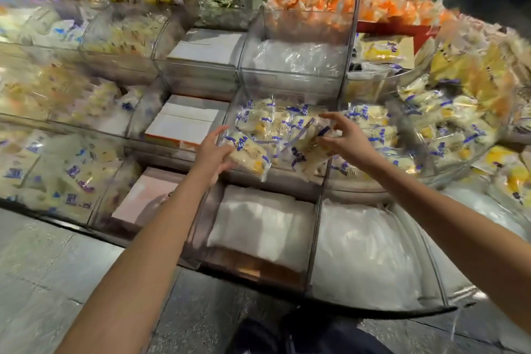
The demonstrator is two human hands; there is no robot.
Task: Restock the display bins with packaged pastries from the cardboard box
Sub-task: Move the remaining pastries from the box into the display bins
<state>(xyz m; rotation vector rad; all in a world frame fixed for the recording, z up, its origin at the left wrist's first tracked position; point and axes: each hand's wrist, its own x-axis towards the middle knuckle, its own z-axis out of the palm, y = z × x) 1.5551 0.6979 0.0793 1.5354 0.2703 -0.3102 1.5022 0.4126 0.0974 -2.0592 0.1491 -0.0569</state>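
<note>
A clear acrylic display bin [284,181] in the middle tier holds a heap of packaged pastries [275,121], pale yellow in clear wrap with blue print. My left hand [212,152] is at the bin's front left corner and cups the end of one pastry packet [250,159] between thumb and fingers, above the rim. My right hand [344,138] hovers over the right side of the same bin with fingers spread wide; loose, blurred packets [309,141] lie just under its fingertips.
The neighbouring bin [431,135] to the right is piled with the same packets. White boxes [184,126] fill the bins to the left, and crumpled plastic [365,256] the lower front bins. A red box [399,28] sits at back right, orange packets [313,3] behind. Grey floor lies below.
</note>
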